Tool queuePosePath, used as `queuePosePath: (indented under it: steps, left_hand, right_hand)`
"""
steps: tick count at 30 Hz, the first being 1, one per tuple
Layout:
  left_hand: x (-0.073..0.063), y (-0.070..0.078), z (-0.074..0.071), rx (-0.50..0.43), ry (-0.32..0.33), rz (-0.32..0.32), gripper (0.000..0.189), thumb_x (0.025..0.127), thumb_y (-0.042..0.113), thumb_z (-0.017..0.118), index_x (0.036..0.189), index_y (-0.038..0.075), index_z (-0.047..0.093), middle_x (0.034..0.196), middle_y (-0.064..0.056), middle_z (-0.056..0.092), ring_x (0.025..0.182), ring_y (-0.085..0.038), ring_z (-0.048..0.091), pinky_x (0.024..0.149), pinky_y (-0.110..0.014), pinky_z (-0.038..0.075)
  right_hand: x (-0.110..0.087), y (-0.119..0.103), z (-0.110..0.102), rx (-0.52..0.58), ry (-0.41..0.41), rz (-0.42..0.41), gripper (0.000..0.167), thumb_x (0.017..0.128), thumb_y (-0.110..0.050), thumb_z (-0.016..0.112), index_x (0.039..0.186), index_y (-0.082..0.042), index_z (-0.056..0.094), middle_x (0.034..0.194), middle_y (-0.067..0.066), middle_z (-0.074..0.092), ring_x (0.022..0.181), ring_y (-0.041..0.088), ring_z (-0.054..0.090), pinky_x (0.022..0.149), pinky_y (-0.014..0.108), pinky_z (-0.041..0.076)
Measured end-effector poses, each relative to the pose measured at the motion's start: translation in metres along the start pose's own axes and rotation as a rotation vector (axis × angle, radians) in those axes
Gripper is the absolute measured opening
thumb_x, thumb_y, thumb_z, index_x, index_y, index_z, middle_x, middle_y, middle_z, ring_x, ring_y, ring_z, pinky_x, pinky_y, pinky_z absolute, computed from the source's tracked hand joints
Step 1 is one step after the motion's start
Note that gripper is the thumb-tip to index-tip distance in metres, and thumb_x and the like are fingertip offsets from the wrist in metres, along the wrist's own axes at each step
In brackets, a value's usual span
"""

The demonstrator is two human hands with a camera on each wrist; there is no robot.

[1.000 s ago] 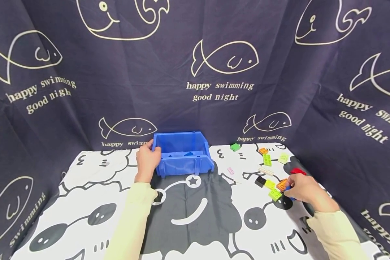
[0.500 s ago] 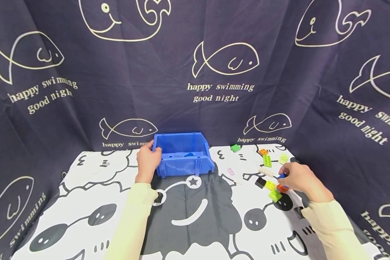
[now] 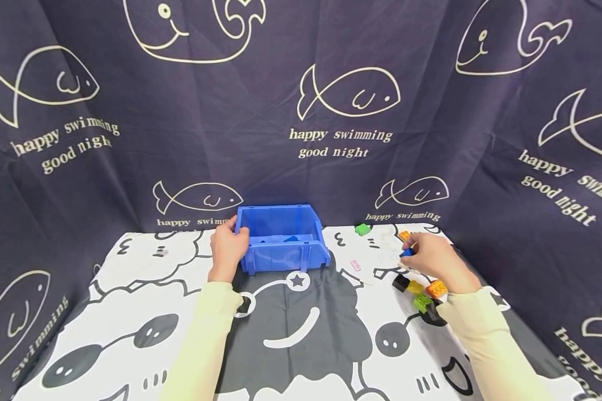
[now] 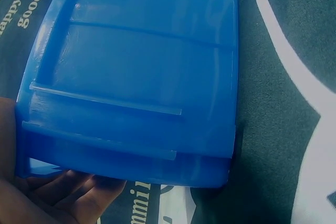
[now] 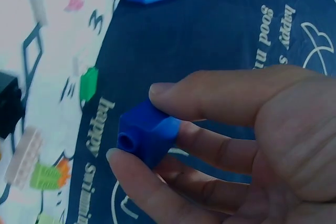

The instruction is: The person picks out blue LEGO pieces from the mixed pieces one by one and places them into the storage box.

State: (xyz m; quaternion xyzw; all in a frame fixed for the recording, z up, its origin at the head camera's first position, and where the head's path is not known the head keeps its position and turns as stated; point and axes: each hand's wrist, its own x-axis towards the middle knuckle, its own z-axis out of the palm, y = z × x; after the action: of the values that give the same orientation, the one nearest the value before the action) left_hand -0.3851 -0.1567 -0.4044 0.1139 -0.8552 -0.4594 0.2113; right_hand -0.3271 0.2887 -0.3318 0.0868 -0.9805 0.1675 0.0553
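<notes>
My left hand (image 3: pixel 228 249) grips the left side wall of a blue plastic storage bin (image 3: pixel 286 257), with the thumb over its edge. From the left wrist view I see the bin's ribbed outer side (image 4: pixel 142 66) and the fingers curled at its edge. Dark blue pieces (image 3: pixel 292 238) lie inside, mostly hidden by the front wall. Over on the right, my right hand (image 3: pixel 436 259) pinches a blue toy building brick (image 5: pixel 149 132) between thumb and fingers, held above the scattered bricks. A round stud shows on one end of it.
Beneath the right forearm lie black (image 3: pixel 401 282), yellow (image 3: pixel 415 287), orange (image 3: pixel 437 288) and lime (image 3: pixel 422 303) bricks. A green brick (image 3: pixel 362 229) sits near the back, a pink one (image 3: pixel 355 265) nearer the bin. A dark fabric wall (image 3: pixel 346 184) rises behind the bin.
The right hand has lifted the blue brick from beside the orange one and carried it left and toward the back. My left hand and the bin stay put.
</notes>
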Motion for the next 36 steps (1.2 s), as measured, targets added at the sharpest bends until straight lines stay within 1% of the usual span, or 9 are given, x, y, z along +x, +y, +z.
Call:
queuePosePath:
  steps: [4,8,15,20,24,27,36]
  left_hand:
    - [0.000,-0.001,-0.002,0.004,0.000,0.002,0.053,0.091,0.024,0.061,0.141,0.007,0.064,0.119,-0.019,0.074,0.114,-0.044,0.066,0.095,-0.055,0.050]
    - [0.001,-0.002,-0.002,0.009,0.004,0.001,0.053,0.091,0.023,0.061,0.141,0.006,0.064,0.117,-0.020,0.074,0.113,-0.044,0.066,0.095,-0.055,0.051]
    - [0.001,-0.001,0.000,0.004,0.005,0.001,0.053,0.090,0.023,0.061,0.141,0.006,0.064,0.116,-0.019,0.075,0.113,-0.043,0.067,0.095,-0.054,0.051]
    - [0.002,0.000,0.002,-0.003,0.006,-0.008,0.053,0.091,0.022,0.062,0.141,0.007,0.064,0.117,-0.018,0.075,0.113,-0.043,0.066,0.096,-0.054,0.051]
    - [0.002,0.001,0.001,-0.005,-0.005,-0.014,0.053,0.091,0.022,0.062,0.142,0.008,0.064,0.117,-0.017,0.075,0.112,-0.044,0.066,0.094,-0.055,0.051]
    - [0.001,0.001,0.000,-0.001,-0.006,-0.015,0.053,0.091,0.022,0.061,0.142,0.008,0.064,0.117,-0.017,0.075,0.112,-0.044,0.066,0.094,-0.055,0.051]
    - [0.002,-0.001,-0.002,-0.006,0.002,-0.014,0.053,0.091,0.023,0.062,0.142,0.008,0.064,0.118,-0.016,0.075,0.113,-0.043,0.066,0.095,-0.055,0.051]
  right_hand:
    - [0.011,-0.019,0.000,0.015,0.040,-0.037,0.021,0.077,-0.019,0.078,0.093,-0.008,0.071,0.079,0.004,0.070,0.071,0.022,0.061,0.069,0.040,0.047]
    - [0.023,-0.040,-0.002,0.027,0.067,-0.067,0.022,0.079,-0.017,0.076,0.097,-0.005,0.073,0.082,0.008,0.071,0.075,0.026,0.063,0.073,0.043,0.049]
    - [0.042,-0.081,-0.004,0.100,0.111,-0.094,0.021,0.081,-0.015,0.077,0.100,-0.006,0.074,0.093,0.013,0.076,0.087,0.031,0.069,0.084,0.050,0.051]
    - [0.056,-0.113,-0.003,0.118,0.135,-0.124,0.022,0.081,-0.015,0.077,0.102,-0.007,0.074,0.097,0.014,0.075,0.091,0.031,0.068,0.087,0.050,0.051]
    - [0.067,-0.135,0.001,0.128,0.140,-0.143,0.022,0.080,-0.015,0.077,0.101,-0.008,0.074,0.098,0.013,0.074,0.093,0.031,0.066,0.088,0.048,0.051]
    - [0.075,-0.151,0.007,0.158,0.132,-0.151,0.024,0.080,-0.015,0.078,0.102,-0.008,0.074,0.100,0.015,0.073,0.094,0.032,0.065,0.089,0.048,0.052]
    - [0.089,-0.186,0.032,0.201,0.086,-0.168,0.029,0.080,-0.013,0.078,0.109,-0.007,0.076,0.103,0.015,0.073,0.096,0.032,0.066,0.089,0.047,0.055]
